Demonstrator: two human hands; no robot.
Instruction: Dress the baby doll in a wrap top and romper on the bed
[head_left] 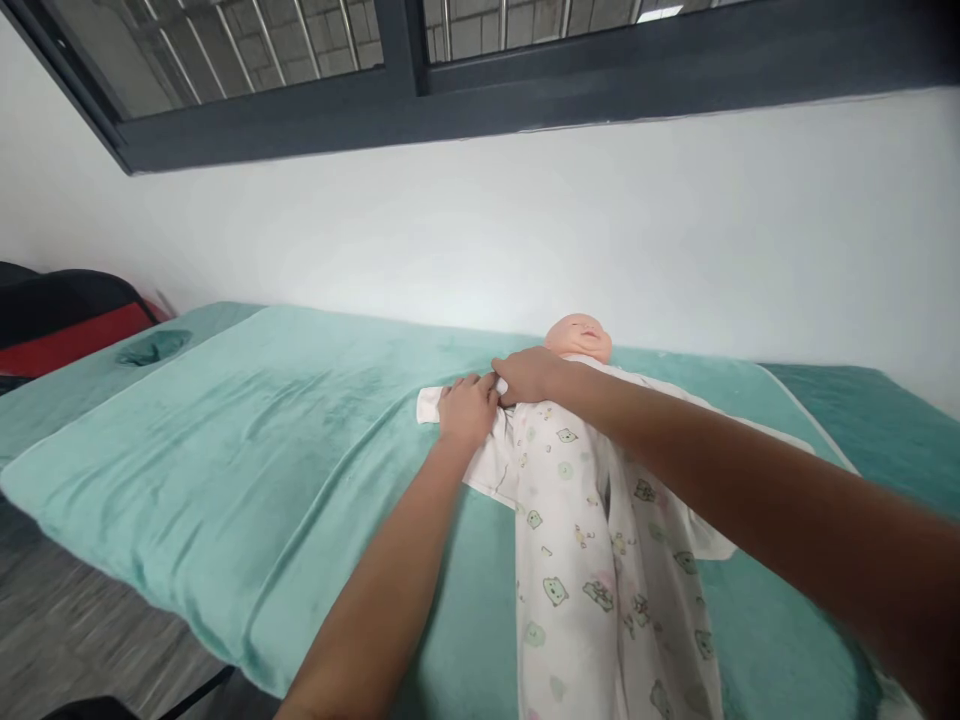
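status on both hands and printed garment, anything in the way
Left hand on white sleeve; right hand close beside it. Printed garment spread on teal bedding, doll's head at top. Right forearm crosses over garment, hiding part.

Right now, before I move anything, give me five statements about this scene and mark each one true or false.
1. The left hand rests on a white sleeve of the garment. True.
2. The two hands are wide apart. False: the right hand is close beside the left.
3. The doll's head is at the side of the teal cover nearest the wall. True.
4. The garment is plain, without any print. False: it bears small figures, green ones among them.
5. A black-and-red item is at the picture's left edge. True.
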